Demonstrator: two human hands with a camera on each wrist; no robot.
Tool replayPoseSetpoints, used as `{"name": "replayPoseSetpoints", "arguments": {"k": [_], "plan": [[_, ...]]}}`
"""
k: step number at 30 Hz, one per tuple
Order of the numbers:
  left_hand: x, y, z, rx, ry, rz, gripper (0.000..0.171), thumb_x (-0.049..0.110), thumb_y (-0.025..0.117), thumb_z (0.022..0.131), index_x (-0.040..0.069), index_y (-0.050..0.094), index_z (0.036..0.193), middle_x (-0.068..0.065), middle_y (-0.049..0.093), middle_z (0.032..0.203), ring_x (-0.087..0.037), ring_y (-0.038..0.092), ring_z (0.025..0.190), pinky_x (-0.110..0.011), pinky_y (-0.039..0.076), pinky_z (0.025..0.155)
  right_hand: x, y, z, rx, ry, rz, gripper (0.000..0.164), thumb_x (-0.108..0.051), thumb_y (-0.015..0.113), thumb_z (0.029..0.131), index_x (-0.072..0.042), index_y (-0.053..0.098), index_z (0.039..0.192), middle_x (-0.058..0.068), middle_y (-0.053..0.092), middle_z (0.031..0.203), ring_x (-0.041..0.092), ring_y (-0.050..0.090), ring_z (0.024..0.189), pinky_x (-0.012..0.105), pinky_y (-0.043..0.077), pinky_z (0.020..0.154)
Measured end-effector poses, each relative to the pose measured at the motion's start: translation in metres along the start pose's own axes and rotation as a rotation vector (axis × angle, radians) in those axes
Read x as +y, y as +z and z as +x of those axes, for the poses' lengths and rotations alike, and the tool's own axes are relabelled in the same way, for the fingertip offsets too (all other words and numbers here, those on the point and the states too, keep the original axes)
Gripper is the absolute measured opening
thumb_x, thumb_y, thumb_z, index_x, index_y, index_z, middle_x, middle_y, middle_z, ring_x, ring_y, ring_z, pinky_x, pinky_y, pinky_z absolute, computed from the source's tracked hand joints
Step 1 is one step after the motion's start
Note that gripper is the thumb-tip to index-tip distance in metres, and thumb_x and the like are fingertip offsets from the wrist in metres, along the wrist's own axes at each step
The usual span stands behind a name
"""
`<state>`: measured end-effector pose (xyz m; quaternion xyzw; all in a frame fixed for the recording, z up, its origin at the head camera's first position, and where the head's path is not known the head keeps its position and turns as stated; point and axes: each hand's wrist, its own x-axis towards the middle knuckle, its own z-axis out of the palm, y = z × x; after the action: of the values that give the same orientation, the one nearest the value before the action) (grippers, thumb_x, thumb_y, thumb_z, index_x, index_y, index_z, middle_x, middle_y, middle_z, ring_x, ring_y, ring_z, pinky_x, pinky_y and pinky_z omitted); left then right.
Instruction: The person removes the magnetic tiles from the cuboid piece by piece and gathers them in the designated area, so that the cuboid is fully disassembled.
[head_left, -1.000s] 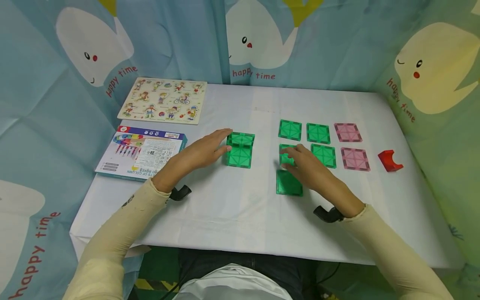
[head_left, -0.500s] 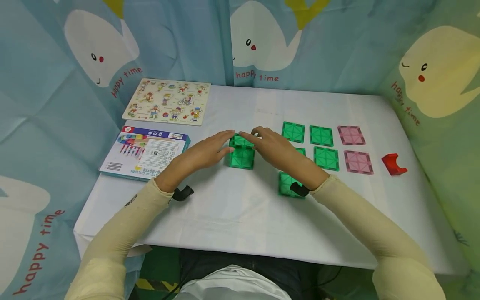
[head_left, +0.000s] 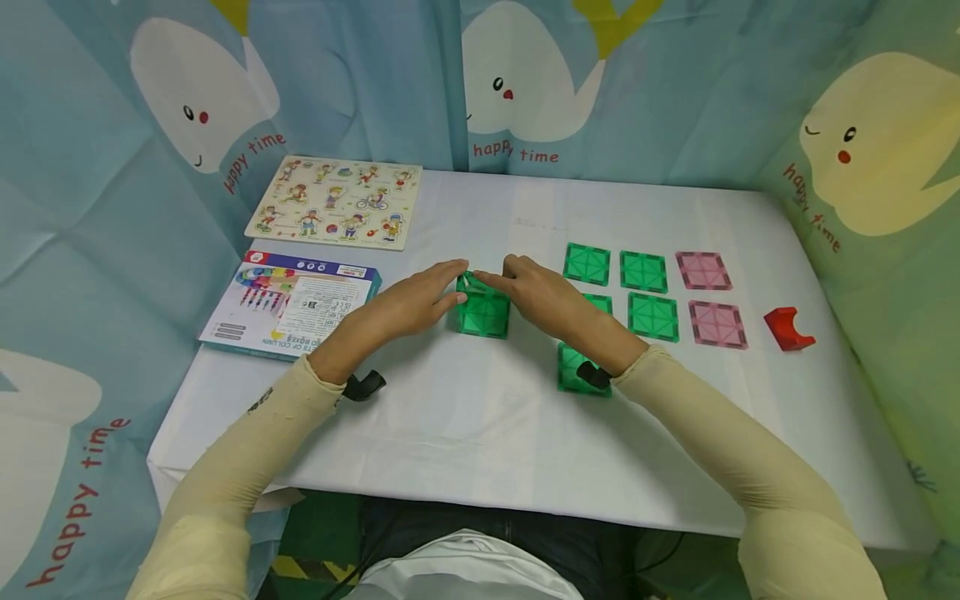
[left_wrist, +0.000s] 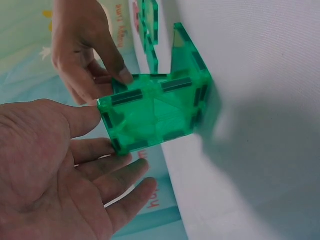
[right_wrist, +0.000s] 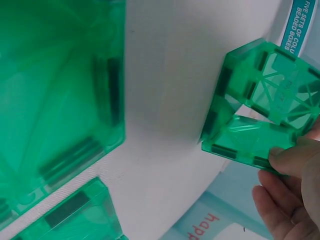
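Grip: right hand (head_left: 547,292) pinches the rear tile (right_wrist: 245,137) near its top, thumb against its face; left hand (head_left: 401,302) has its fingers spread, thumb and a fingertip touching the top edge of the left tile (left_wrist: 150,120). Landmark: base tile (head_left: 483,318), green, flat on the table (head_left: 450,450). The left tile stands on its left side, the rear tile on its far side; a gap shows between the two uprights. I judge the step as closing that seam. Method: left fingers light and steady as a backstop; rear tile's lower edge snug to the base tile; swing it in slowly until edges meet squarely. A hard push may topple the left tile. Right of the base tile: loose green tiles (head_left: 652,317), then pink tiles (head_left: 717,325).
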<state>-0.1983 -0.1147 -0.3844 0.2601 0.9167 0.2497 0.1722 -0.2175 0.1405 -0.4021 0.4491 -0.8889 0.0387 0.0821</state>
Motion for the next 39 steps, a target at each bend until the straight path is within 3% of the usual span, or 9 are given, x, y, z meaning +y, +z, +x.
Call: {"name": "replayPoseSetpoints", "arguments": {"k": [7,12,17,20,24,26,29,36,39], "plan": [[0.003,-0.001,0.0,-0.013,0.0,-0.004,0.064,0.033,0.043,0.116,0.006,0.02,0.169,-0.014,0.02,0.175,-0.031,0.02,0.162,-0.05,0.023,0.13,-0.001,0.0,-0.001,0.006,0.018,-0.061,0.059,0.012,0.062,0.1,-0.014,0.057,0.154,0.016,0.058,0.098,0.024,0.055,0.081,0.029,0.05,0.065],[0.002,0.0,0.001,-0.016,-0.004,-0.001,0.064,0.034,0.042,0.116,0.007,0.02,0.169,-0.012,0.02,0.176,-0.029,0.019,0.163,-0.047,0.021,0.131,0.003,-0.002,-0.006,0.008,0.075,-0.049,0.056,0.01,0.062,0.102,-0.013,0.058,0.153,0.016,0.058,0.098,0.025,0.057,0.082,0.029,0.05,0.065],[0.0,0.001,0.001,-0.019,0.001,0.02,0.063,0.034,0.039,0.117,0.006,0.019,0.169,-0.011,0.019,0.176,-0.026,0.016,0.164,-0.044,0.019,0.132,0.018,-0.01,-0.018,0.017,0.206,0.138,0.054,0.005,0.062,0.103,-0.012,0.056,0.154,0.015,0.057,0.099,0.025,0.057,0.079,0.031,0.051,0.065],[-0.001,0.001,0.001,-0.03,0.002,0.043,0.064,0.035,0.037,0.117,0.006,0.017,0.17,-0.01,0.016,0.177,-0.024,0.013,0.164,-0.043,0.017,0.132,0.029,-0.017,-0.031,0.077,0.295,0.261,0.051,0.003,0.063,0.103,-0.011,0.058,0.153,0.014,0.056,0.099,0.023,0.053,0.075,0.032,0.048,0.063],[-0.002,0.0,-0.001,-0.041,0.001,0.056,0.064,0.035,0.036,0.117,0.006,0.015,0.17,-0.008,0.013,0.178,-0.023,0.011,0.164,-0.042,0.016,0.133,0.044,-0.027,-0.05,0.206,0.316,0.337,0.042,0.009,0.063,0.101,-0.001,0.065,0.142,0.018,0.057,0.095,0.029,0.059,0.079,0.038,0.051,0.068],[-0.002,-0.001,-0.001,-0.044,0.002,0.059,0.064,0.035,0.035,0.117,0.006,0.014,0.17,-0.008,0.012,0.178,-0.023,0.011,0.164,-0.042,0.016,0.133,0.05,-0.032,-0.063,0.221,0.338,0.374,0.038,0.009,0.062,0.102,0.003,0.066,0.138,0.02,0.057,0.095,0.033,0.062,0.086,0.042,0.053,0.073],[-0.001,-0.001,-0.002,-0.052,0.002,0.061,0.065,0.037,0.035,0.117,0.006,0.013,0.17,-0.008,0.011,0.178,-0.022,0.01,0.165,-0.043,0.015,0.133,0.058,-0.039,-0.086,0.175,0.412,0.414,0.035,0.004,0.06,0.105,0.001,0.065,0.139,0.02,0.059,0.101,0.033,0.062,0.093,0.042,0.053,0.078],[0.0,-0.002,-0.003,-0.069,0.006,0.075,0.079,0.044,0.05,0.113,0.008,0.01,0.17,-0.007,0.006,0.179,-0.024,0.01,0.165,-0.046,0.019,0.132,0.079,-0.049,-0.146,0.046,0.493,0.506,0.034,0.002,0.059,0.106,0.0,0.065,0.139,0.021,0.066,0.126,0.027,0.059,0.092,0.021,0.047,0.074],[0.001,-0.002,-0.004,-0.071,0.014,0.069,0.085,0.043,0.058,0.11,0.008,0.01,0.17,-0.007,0.007,0.179,-0.024,0.011,0.164,-0.046,0.02,0.131,0.085,-0.055,-0.172,-0.004,0.549,0.569,0.034,0.0,0.058,0.107,0.0,0.064,0.141,0.021,0.066,0.121,0.024,0.059,0.09,0.019,0.048,0.071]]}}
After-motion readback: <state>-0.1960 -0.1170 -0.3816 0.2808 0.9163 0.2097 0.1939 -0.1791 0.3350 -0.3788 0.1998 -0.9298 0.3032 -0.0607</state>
